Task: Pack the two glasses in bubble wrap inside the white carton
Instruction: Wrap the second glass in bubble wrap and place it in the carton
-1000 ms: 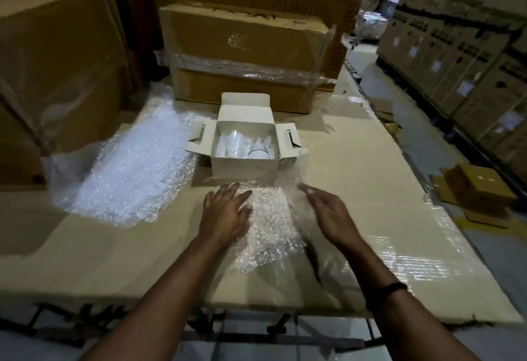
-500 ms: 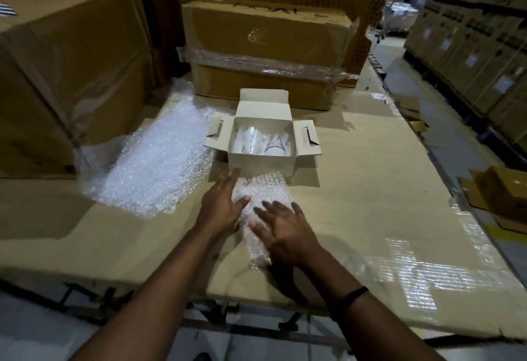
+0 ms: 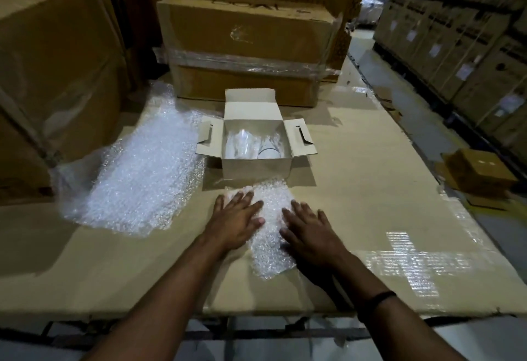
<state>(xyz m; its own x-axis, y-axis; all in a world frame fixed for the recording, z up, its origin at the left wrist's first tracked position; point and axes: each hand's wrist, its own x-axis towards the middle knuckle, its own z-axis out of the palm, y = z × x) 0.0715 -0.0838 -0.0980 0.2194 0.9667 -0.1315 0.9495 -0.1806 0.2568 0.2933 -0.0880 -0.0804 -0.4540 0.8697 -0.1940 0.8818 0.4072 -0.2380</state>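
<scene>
With left hand (image 3: 236, 222) and right hand (image 3: 310, 229) flat, released, we smoothed the centre bubble wrap (image 3: 273, 206); next we likely needed a glass (image 3: 268, 151) from the white carton (image 3: 256, 168).

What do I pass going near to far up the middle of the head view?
First the folded bubble wrap, then the white carton, then the taped brown box.

The carton (image 3: 256, 170) is smooth, matt white cardboard. The glasses (image 3: 241, 143) in it look clear and glossy. The bubble wrap (image 3: 273, 206) is clear plastic, bumpy and shiny, as is the bigger sheet (image 3: 137, 172). The desk (image 3: 370, 166) has a top of matt brown cardboard, partly under glossy film (image 3: 405, 263). The brown box (image 3: 245, 32) is cardboard too.
</scene>
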